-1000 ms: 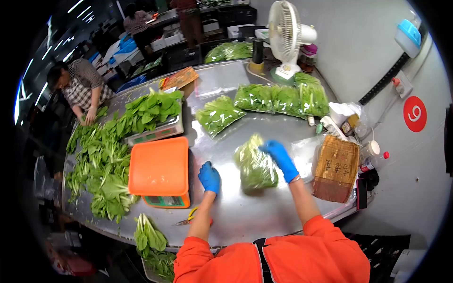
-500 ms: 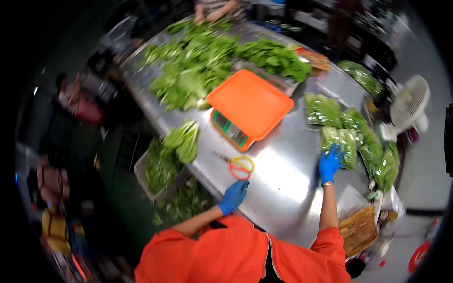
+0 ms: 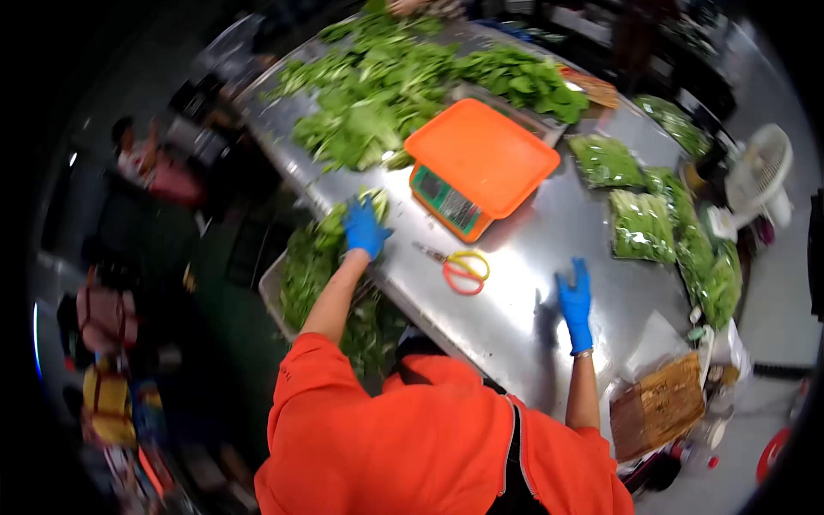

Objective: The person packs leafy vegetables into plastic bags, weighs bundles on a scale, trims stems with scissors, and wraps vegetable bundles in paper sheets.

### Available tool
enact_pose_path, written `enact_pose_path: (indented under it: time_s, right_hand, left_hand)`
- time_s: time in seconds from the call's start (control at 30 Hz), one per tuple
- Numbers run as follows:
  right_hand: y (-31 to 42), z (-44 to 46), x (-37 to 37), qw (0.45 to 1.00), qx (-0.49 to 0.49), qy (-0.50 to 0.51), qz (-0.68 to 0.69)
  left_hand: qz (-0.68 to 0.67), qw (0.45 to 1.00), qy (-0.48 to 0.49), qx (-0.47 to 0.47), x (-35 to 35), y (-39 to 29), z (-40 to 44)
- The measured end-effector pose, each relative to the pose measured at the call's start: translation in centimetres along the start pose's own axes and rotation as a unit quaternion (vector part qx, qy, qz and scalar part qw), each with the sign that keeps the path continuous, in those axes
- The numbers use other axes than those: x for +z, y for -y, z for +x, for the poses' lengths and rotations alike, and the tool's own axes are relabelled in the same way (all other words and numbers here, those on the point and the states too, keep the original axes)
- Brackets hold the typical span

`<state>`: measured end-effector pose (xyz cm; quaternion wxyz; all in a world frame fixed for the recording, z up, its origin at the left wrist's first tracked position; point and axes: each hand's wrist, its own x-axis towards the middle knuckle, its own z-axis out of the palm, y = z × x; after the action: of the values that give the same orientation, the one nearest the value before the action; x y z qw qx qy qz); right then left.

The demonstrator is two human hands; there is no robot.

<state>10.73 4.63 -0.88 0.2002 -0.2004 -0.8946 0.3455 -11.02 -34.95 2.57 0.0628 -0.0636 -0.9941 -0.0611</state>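
Observation:
My left hand (image 3: 366, 228), in a blue glove, lies on a small bunch of leafy greens (image 3: 331, 225) at the table's near left edge; its thumb is spread and the other fingers partly cover the leaves. My right hand (image 3: 575, 300), also gloved, hovers over the bare metal with fingers apart and nothing in them. Between the hands, scissors (image 3: 464, 271) with yellow and red handles rest on the table (image 3: 506, 305). Behind them stands a scale (image 3: 446, 202) with an orange tray (image 3: 485, 156) on top. Bagged greens (image 3: 641, 226) lie to the right.
Loose greens (image 3: 369, 103) are heaped at the far left. A crate of greens (image 3: 276, 296) stands below the near left edge. More bags (image 3: 608, 161), a fan (image 3: 759, 172) and a brown block (image 3: 659, 407) line the right. Another person's hand (image 3: 407, 7) shows at the top.
My right hand has let go of the bagged greens, now beside other bags, and drawn back. My left hand has moved forward onto the small bunch. The view has turned leftward.

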Motion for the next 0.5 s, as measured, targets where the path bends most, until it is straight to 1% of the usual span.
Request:
enact_pose_path:
  time_s: [0.03, 0.07, 0.1, 0.13, 0.17, 0.2, 0.23, 0.27, 0.3, 0.33, 0.37, 0.43, 0.47, 0.5]
  right_hand:
    - [0.9, -0.5, 0.3, 0.999, 0.037, 0.017, 0.018]
    - [2.4, -0.3, -0.3, 0.999, 0.032, 0.0, 0.019]
    - [3.8, 0.0, -0.8, 0.999, 0.026, -0.014, 0.021]
    - [2.8, 1.1, -0.2, 0.999, 0.02, -0.042, 0.014]
    - [3.8, 2.5, -0.5, 0.996, 0.071, -0.041, 0.022]
    - [5.2, 4.2, -0.8, 0.995, 0.083, -0.038, 0.032]
    - [6.6, 5.8, -0.9, 0.994, 0.095, -0.034, 0.043]
    - [7.8, 7.8, -0.7, 0.993, 0.101, -0.05, 0.035]
    - [9.2, 10.0, -0.3, 0.992, 0.109, -0.039, 0.052]
    - [10.2, 12.2, -0.1, 0.99, 0.116, -0.027, 0.07]
    - [10.3, 14.6, 0.2, 0.99, 0.12, -0.037, 0.064]
    - [9.7, 19.7, 1.0, 0.992, 0.061, -0.077, 0.075]
    - [10.2, 22.0, 0.8, 0.992, 0.064, -0.084, 0.071]
    - [10.9, 24.4, 0.3, 0.99, 0.076, -0.091, 0.075]
  left_hand:
    - [0.035, 0.999, 0.029, 0.008, 0.8, 0.7, 1.6]
    - [0.069, 0.995, 0.071, -0.02, 1.2, 1.2, 3.2]
    - [0.065, 0.994, 0.083, -0.032, 2.4, 2.3, 4.5]
    - [0.044, 0.99, 0.124, -0.047, 2.8, 3.1, 5.6]
    - [0.036, 0.991, 0.124, -0.039, 3.4, 3.8, 6.3]
    - [0.072, 0.991, 0.109, -0.006, 2.6, 4.0, 6.1]
    - [0.033, 0.995, 0.094, 0.004, 3.4, 5.1, 6.3]
    - [0.032, 0.997, 0.077, 0.003, 2.8, 5.0, 5.9]
    - [0.015, 0.998, 0.066, 0.02, 3.5, 6.0, 6.0]
    - [0.007, 0.992, 0.123, -0.001, 1.3, 5.0, 6.0]
    - [-0.01, 0.983, 0.181, -0.005, -0.3, 4.4, 6.3]
    - [-0.006, 0.981, 0.192, 0.015, -3.1, 3.6, 7.0]
    - [-0.008, 0.981, 0.192, 0.023, -4.7, 3.8, 8.8]
    - [-0.054, 0.975, 0.203, 0.068, -6.3, 3.7, 11.0]
